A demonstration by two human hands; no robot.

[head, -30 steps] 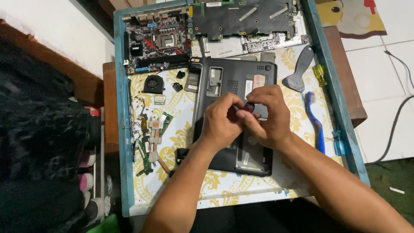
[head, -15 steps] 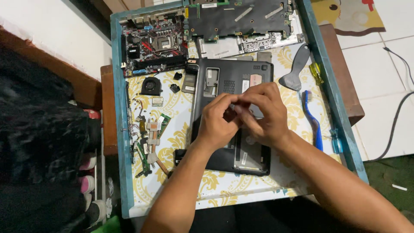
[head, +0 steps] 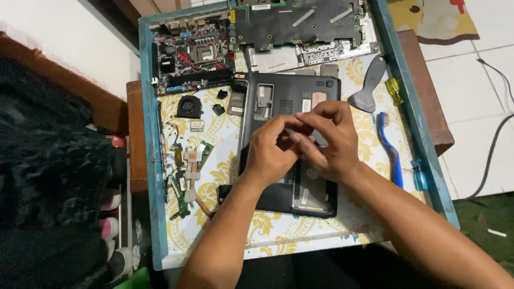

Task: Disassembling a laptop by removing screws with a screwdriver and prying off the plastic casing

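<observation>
**Laptop base on bench, both hands pinched over its middle**

Dark grey plastic laptop base (head: 292, 144) lies underside up at table centre, long axis running 12 to 6 o'clock. Left hand (head: 270, 155) and right hand (head: 329, 142) meet above its middle, fingertips drawn together in a pinch. Whatever small item sits between them is covered by the fingers; cannot tell what is gripped, or whether both hands hold it.

Progress, judged from the layout: strip-down looks well advanced. Already off and laid out:
- small black round fan (head: 188, 106) at 10 o'clock of the base
- loose copper heat-pipe and green board bits (head: 187, 171) at 9 o'clock
- red-and-black motherboard (head: 194, 56) at 11 o'clock
- long dark circuit board (head: 305, 24) at 12 o'clock

The base itself appears still in one piece, so work on it seems unfinished.

Tools at 3 o'clock: grey plastic pry tool (head: 369, 85), blue toothbrush (head: 390, 150).

Hidden or unclear: the base's middle under the hands; circuit board cut off by the top edge; yellow-patterned table cover (head: 278, 235) partly buried.
</observation>
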